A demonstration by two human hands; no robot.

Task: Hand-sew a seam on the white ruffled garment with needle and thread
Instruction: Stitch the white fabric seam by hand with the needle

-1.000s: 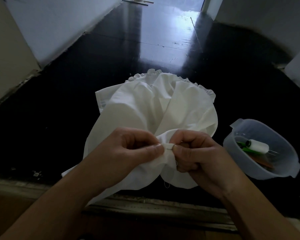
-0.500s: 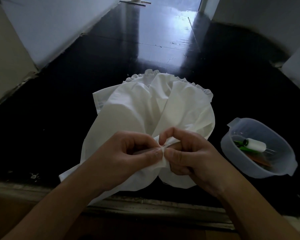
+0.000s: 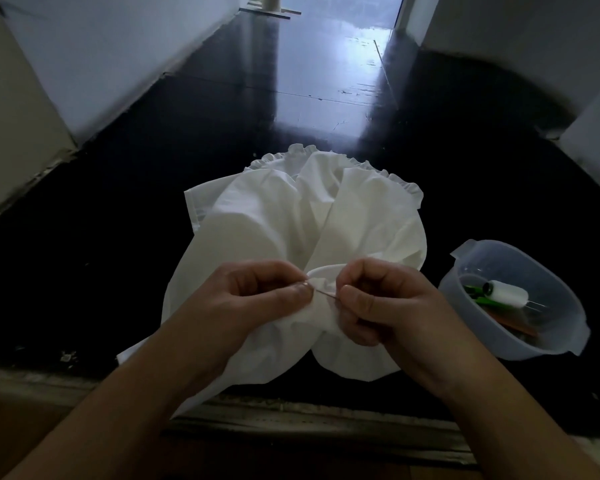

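Left hand (image 3: 257, 299) pinches white ruffled garment (image 3: 291, 223) fold, right hand (image 3: 385, 299) pinches needle (image 3: 324, 294) between them (fabric crumpled, frilly far edge).

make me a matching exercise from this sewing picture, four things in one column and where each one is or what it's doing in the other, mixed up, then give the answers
Things
1. needle
2. garment
3. thread spool
4. left hand

Places or states
A. lying inside the plastic tub
B. spread on the dark floor, ruffle at the far edge
C. pinching the cloth fold
D. bridging the gap between the two thumbs

Pairs: 1-D, 2-B, 3-A, 4-C
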